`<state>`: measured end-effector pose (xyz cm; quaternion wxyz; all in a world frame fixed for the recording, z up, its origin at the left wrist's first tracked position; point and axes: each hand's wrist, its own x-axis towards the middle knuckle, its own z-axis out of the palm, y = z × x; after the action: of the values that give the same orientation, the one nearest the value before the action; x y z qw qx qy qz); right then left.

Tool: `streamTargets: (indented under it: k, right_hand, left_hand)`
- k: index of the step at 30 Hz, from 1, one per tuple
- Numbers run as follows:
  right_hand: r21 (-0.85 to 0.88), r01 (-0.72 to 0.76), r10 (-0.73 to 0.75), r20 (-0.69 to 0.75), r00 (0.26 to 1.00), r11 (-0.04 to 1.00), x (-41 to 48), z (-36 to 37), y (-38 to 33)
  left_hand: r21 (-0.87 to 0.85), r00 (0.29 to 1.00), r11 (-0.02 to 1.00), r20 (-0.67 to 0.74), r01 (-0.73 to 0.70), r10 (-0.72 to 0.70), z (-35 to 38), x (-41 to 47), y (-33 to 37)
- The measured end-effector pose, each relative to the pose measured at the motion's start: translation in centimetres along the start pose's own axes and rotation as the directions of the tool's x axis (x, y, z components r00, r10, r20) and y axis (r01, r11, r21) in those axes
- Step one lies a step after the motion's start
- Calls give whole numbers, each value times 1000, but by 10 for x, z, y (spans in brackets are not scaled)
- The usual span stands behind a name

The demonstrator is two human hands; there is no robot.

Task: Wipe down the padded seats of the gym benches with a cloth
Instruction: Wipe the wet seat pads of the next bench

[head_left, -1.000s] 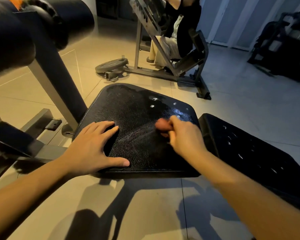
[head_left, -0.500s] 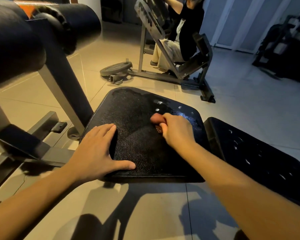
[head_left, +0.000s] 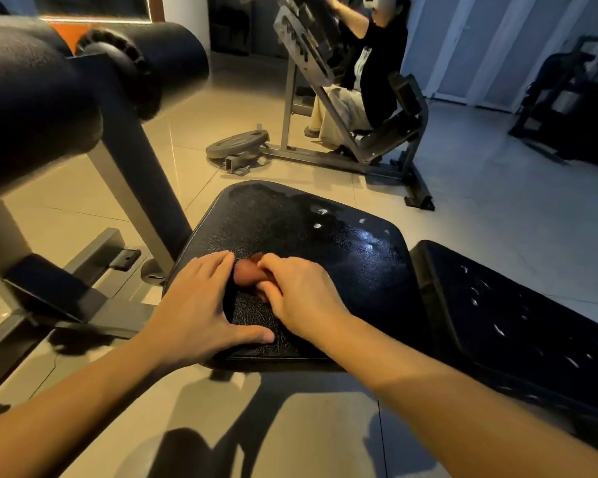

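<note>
A black padded bench seat (head_left: 311,243) lies in front of me, with bright droplets on its far right part. My right hand (head_left: 301,298) grips a small brownish balled cloth (head_left: 247,273) and presses it on the seat's near left area. My left hand (head_left: 201,312) rests flat on the seat's near left corner, fingers straight and thumb spread, its fingertips right beside the cloth. A second black pad (head_left: 518,315), the backrest, adjoins the seat on the right and also carries droplets.
Thick black foam rollers (head_left: 49,98) on a grey steel post (head_left: 142,188) rise at my left. Beyond the seat, a person sits in a grey weight machine (head_left: 342,98), a weight plate (head_left: 237,143) lying on the tiled floor beside it. Dark equipment (head_left: 567,98) stands far right.
My right hand slid the cloth leftward across the seat, from the middle right to beside my left fingertips. My left hand stayed on the near left corner. The view tilted up slightly.
</note>
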<state>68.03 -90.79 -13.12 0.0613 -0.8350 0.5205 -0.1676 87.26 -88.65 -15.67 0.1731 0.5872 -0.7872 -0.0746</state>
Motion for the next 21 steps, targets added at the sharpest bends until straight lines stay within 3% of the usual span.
streamTargets:
  k: [5, 12, 17, 19, 21]
  right_hand:
    - [-108, -235, 232, -41, 972, 966, 8, -25, 57]
    - [-201, -379, 390, 18, 921, 904, -45, -61, 117]
    - [-245, -555, 538, -139, 831, 795, -47, -63, 148]
    - [-262, -541, 518, -158, 841, 799, -37, -59, 139]
    - [-255, -422, 403, -125, 907, 870, -29, -48, 113]
  left_hand:
    - [28, 999, 1000, 48, 9, -10, -2, 1, 1]
    - [72, 998, 996, 16, -53, 52, 9, 24, 18]
    - [117, 994, 987, 38, -108, 104, 22, 46, 41]
    - [112, 994, 988, 34, -106, 103, 26, 53, 49]
    - [131, 994, 986, 38, -103, 99, 29, 58, 50]
